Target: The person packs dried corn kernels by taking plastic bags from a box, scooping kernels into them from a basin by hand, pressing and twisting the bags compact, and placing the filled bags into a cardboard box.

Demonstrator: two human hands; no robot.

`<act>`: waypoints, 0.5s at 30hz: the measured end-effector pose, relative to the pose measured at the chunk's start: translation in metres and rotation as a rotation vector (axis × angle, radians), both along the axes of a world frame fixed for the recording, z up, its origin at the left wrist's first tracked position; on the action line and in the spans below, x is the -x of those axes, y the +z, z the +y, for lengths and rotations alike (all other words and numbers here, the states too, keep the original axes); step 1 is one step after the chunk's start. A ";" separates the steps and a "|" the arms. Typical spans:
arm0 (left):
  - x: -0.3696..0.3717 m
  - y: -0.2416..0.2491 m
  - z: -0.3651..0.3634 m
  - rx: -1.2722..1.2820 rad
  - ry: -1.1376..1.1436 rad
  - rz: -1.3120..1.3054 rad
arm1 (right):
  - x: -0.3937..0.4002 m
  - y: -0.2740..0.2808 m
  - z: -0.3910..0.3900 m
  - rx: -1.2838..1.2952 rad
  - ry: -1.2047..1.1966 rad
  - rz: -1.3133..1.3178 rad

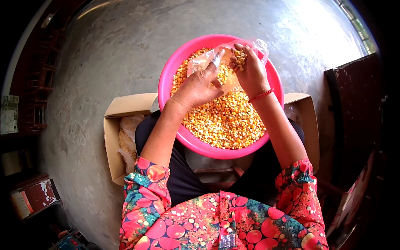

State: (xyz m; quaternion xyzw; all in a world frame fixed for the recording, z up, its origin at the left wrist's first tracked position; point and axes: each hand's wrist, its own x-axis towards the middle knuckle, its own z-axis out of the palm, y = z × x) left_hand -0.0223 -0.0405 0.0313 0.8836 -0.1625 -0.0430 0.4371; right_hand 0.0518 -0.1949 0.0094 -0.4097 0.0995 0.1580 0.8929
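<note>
A pink basin [166, 81] full of yellow corn kernels [227, 127] rests in front of my lap, between my knees. Over its far side, a thin clear plastic bag [261, 46] is spread, with some kernels inside. My left hand [201, 86] grips the near-left part of this bag between thumb and fingers, holding its mouth apart. Cupped at the bag's right side, my right hand [251, 71] has its fingers curled around a small heap of corn kernels [240, 59]. A red bracelet circles the right wrist.
On the left an open cardboard box [111, 146] contains filled plastic bags [128, 133]. Another cardboard box [309, 127] stands at my right, partly hidden by my leg. Dark wooden furniture lines both sides of the concrete floor [112, 54].
</note>
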 end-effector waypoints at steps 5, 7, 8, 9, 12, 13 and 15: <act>-0.001 0.001 -0.001 0.114 -0.004 0.016 | 0.001 -0.001 0.003 -0.029 -0.010 -0.035; 0.000 0.010 -0.001 0.112 -0.018 0.171 | 0.008 0.009 0.006 0.050 0.032 -0.054; 0.001 0.007 0.000 0.112 -0.018 0.171 | 0.007 0.006 0.006 0.083 0.073 -0.051; 0.001 0.004 0.000 0.050 -0.009 0.044 | 0.008 0.008 0.004 0.082 0.072 -0.050; 0.001 0.006 -0.001 0.079 0.037 0.005 | 0.012 0.022 -0.003 0.631 0.278 -0.371; 0.001 0.007 -0.001 0.170 0.073 0.094 | 0.008 0.016 -0.007 0.632 0.278 -0.371; -0.002 0.003 0.005 0.142 0.077 0.079 | -0.002 0.006 -0.015 0.801 0.380 -0.663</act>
